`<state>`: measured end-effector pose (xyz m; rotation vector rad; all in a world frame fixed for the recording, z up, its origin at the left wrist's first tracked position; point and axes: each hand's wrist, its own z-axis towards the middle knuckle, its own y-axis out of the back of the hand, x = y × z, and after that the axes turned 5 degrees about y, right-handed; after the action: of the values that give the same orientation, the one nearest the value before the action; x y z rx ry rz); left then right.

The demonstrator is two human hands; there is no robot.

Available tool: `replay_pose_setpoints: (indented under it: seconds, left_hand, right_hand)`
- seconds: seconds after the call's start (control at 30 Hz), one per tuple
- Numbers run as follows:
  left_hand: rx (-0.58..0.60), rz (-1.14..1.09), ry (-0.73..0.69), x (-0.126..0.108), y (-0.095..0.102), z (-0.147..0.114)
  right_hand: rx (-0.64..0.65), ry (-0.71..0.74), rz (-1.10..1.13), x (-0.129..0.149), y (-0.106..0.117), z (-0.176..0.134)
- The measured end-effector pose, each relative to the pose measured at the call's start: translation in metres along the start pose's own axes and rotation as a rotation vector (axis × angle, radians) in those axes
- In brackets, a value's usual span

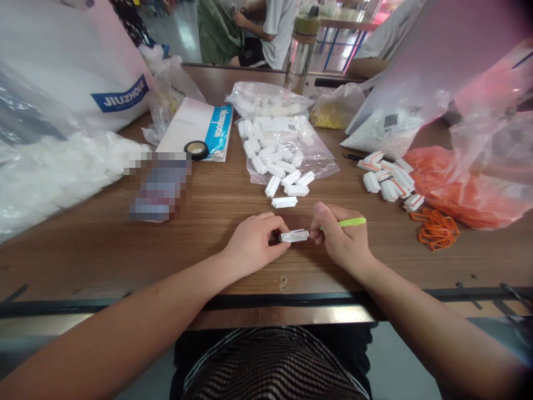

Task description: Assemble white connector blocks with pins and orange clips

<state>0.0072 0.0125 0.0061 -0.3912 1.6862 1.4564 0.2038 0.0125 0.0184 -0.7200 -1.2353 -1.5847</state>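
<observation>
My left hand (256, 244) pinches one end of a small white plastic connector housing (295, 236) with rows of tiny holes, just above the table. In my right hand (343, 239) is a thin tool with a lime-green handle (353, 221), its dark slim tip touching the right part of the housing. Several more white plastic pieces (284, 202) lie loose beyond my hands, spilling from a clear plastic bag (325, 161). To the right sits a group of white pieces with orange inserts (389, 189), beside a small heap of loose orange frames (437, 229).
A bag of orange parts (470, 191) and a bag of white parts (381, 130) stand right. On the left are a large bag of white pieces (58, 178), a notebook (219, 130) and black tape (196, 149). A bottle (302, 53) stands behind; people are beyond the table.
</observation>
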Motion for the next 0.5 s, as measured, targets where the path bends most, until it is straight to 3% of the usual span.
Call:
replay_pose_setpoints:
  seconds: [0.5]
  left_hand:
    - [-0.004, 0.000, -0.006, 0.0005, -0.0009, 0.0004]
  right_hand:
    - [0.030, 0.017, -0.038, 0.0018, 0.0000, 0.0016]
